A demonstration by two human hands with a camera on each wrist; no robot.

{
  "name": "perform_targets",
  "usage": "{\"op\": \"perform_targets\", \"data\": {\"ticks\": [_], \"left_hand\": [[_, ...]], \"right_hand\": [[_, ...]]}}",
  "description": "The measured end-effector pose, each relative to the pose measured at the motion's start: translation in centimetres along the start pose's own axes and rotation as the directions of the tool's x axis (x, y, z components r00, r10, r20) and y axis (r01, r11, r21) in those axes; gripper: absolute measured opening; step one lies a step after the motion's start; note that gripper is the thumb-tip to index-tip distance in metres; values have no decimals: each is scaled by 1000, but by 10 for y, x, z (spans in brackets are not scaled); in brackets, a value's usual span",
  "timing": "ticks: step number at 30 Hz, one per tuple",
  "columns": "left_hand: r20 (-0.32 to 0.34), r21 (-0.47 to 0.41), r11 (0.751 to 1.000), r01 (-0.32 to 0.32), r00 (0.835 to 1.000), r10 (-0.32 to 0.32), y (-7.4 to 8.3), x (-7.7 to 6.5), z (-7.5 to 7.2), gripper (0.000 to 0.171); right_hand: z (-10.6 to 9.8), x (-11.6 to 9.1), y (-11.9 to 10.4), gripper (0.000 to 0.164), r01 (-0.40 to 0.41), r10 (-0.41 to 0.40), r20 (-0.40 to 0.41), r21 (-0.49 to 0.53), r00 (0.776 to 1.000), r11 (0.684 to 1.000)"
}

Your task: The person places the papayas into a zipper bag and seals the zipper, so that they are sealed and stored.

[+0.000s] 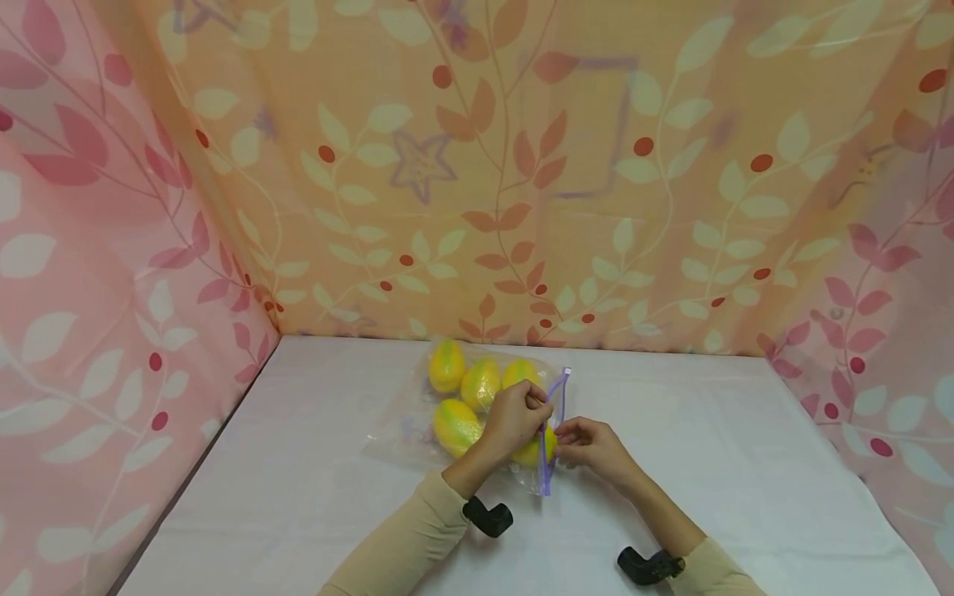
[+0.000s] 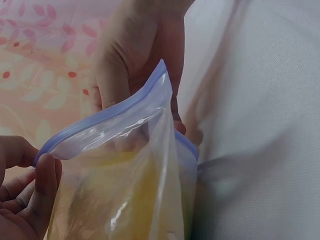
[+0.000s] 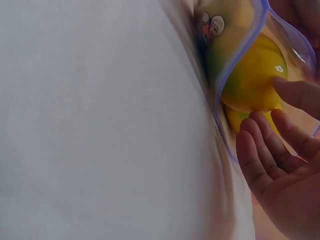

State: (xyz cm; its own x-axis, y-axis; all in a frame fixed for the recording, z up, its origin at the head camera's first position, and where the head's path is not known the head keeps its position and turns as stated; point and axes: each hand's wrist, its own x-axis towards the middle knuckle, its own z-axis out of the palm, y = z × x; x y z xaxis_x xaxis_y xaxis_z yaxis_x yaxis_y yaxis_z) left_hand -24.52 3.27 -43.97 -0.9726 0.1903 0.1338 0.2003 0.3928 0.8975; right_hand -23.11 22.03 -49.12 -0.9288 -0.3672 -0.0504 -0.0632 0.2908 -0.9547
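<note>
A clear zip bag (image 1: 402,418) with a purple zip edge (image 2: 100,119) lies toward the back of the table, holding several yellow-green, mango-like fruits (image 1: 456,426). My left hand (image 1: 514,422) reaches over the bag and pinches its zip edge between thumb and fingers, with the mouth spread apart. At that mouth is my right hand (image 1: 596,447), its fingers loosely extended. In the right wrist view, its thumb tip overlaps a fruit (image 3: 257,75) just inside the opening, and its other fingertips are right at that fruit's lower edge. A small cartoon print (image 3: 214,26) shows on the bag.
A white cloth (image 1: 283,497) covers the table. Curtains with leaf patterns, orange at the back (image 1: 358,240) and pink at the left (image 1: 89,348) and right, stand around it. Black wrist devices (image 1: 488,517) sit by both beige sleeves.
</note>
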Motion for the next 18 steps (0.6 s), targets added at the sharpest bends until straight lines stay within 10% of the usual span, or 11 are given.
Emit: {"op": "perform_targets", "data": {"ticks": [8,18], "left_hand": [[15,-14,1000,20,1000,-20,0,-1,0,8],[19,-28,999,23,1000,-22,-2,-2,1,8]], "right_hand": [[-1,3,0,39,45,-44,136,-7,990,999],[-14,4,-5,38,-6,10,67,-57,998,998]]}}
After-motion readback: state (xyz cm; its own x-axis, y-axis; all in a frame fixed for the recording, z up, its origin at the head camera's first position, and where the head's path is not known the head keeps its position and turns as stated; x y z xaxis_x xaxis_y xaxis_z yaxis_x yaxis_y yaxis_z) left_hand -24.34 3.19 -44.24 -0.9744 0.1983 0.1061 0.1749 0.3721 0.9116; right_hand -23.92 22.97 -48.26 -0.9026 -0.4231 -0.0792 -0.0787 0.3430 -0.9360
